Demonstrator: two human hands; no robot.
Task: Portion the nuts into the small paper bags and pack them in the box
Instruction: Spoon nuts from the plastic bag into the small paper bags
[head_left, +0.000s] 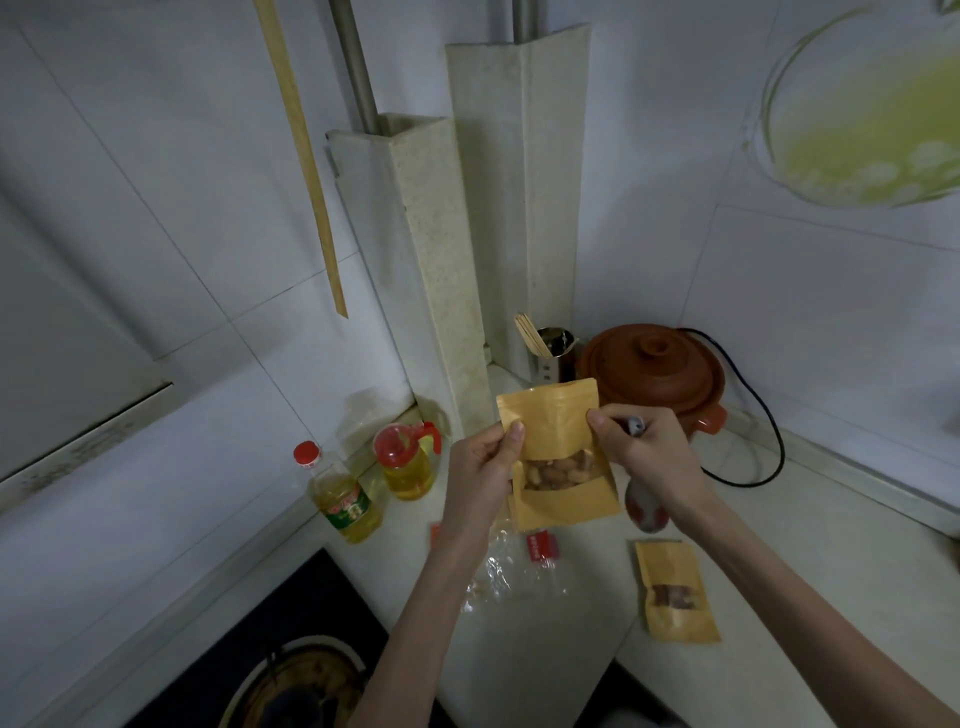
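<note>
- Left hand (485, 465) is pinching the left edge of a small paper bag (558, 452), thumb on the front face, other fingers curled behind it.
- Right hand (641, 449) is pinching the bag's right edge just under the sealed top strip, thumb in front; it is also gripping a small grey object in the curled fingers, too blurred to identify.
- Bag is being held upright in the air above the counter (727, 675), between both hands, top strip facing up.
- Nuts (558, 470) are showing through the bag's clear window, sitting in the lower half.
- Second paper bag (675, 592) is lying flat on the counter to the right, well apart from the held one, dark contents showing in its window.
- Clear plastic wrapper (498, 571) with a red label is lying on the counter below the held bag.
- Two oil bottles (343, 493) are standing at the left near the wall, one red-capped, one with a red pour lid.
- Brown clay pot (654, 374) is sitting in the corner behind the hands, black cord trailing off its right side.
- Metal cup holding chopsticks (553, 351) is standing just left of the pot.
- Stove burner (301, 686) is showing at bottom left.
</note>
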